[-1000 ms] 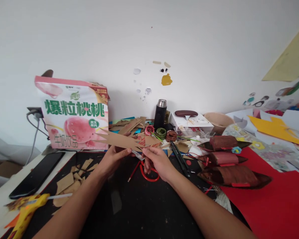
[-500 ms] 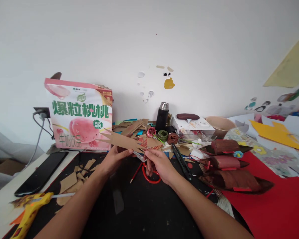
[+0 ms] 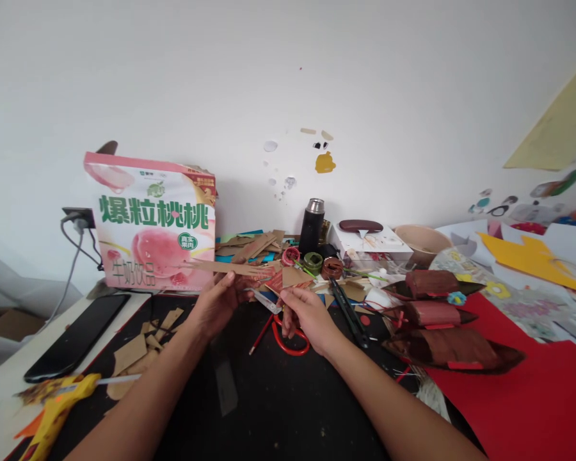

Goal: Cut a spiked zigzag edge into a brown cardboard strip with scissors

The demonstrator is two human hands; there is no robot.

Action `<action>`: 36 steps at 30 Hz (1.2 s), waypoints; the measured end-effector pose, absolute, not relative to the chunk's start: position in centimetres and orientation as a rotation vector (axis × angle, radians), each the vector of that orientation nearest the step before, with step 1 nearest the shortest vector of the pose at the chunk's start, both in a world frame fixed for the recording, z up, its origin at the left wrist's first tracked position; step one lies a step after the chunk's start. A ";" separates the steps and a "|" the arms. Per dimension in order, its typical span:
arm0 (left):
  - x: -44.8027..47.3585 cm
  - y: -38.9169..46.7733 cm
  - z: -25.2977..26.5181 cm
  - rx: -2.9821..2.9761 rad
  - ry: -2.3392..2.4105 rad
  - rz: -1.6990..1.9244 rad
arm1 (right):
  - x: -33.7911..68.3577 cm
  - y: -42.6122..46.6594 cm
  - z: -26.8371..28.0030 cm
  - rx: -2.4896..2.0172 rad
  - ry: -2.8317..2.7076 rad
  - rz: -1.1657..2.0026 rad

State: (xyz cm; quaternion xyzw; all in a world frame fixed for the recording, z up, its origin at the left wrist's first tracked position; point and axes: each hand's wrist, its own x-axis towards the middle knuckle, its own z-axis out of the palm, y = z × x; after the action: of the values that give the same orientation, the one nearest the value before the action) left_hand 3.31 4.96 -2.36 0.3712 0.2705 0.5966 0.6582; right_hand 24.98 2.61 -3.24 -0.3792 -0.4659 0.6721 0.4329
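My left hand [image 3: 217, 306] pinches a strip of brown cardboard [image 3: 225, 267] between thumb and fingers, tilted so that its narrow side faces me. Closed around a pair of scissors [image 3: 292, 347] with red handles, my right hand [image 3: 311, 317] is just to the right. The scissor blades point left toward my left hand, apart from the cardboard as far as I can see. A red pencil [image 3: 260, 337] lies on the black mat [image 3: 278, 410] beneath. My right fingers hide part of the handles.
Cardboard scraps [image 3: 132, 352], a yellow glue gun [image 3: 62, 410] and a phone [image 3: 77, 336] lie at left, before a pink carton [image 3: 153, 224]. Behind my hands stand a black flask [image 3: 312, 227] and paint jars [image 3: 313, 262]. A utility knife [image 3: 349, 310] and brown model boats [image 3: 454, 349] lie right.
My left hand has turned the cardboard from showing its broad face to nearly edge-on. The scissors' blades now show more clearly, apart from the cardboard. My right hand has hardly moved.
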 end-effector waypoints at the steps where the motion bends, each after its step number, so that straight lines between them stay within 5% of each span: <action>1: 3.4 4.9 -2.5 0.821 0.607 1.345 | 25.0 2.6 -3.3 -0.945 -1.174 1.675; 36: 5.3 4.2 -3.4 0.852 0.694 1.239 | 25.0 2.2 -2.7 -0.861 -1.269 1.591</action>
State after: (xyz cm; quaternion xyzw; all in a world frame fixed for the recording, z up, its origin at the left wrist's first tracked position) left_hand 5.27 4.21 -3.38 0.3790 0.3086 0.5511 0.6763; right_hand 24.95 2.20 -2.70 -0.3482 -0.5129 0.6434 0.4492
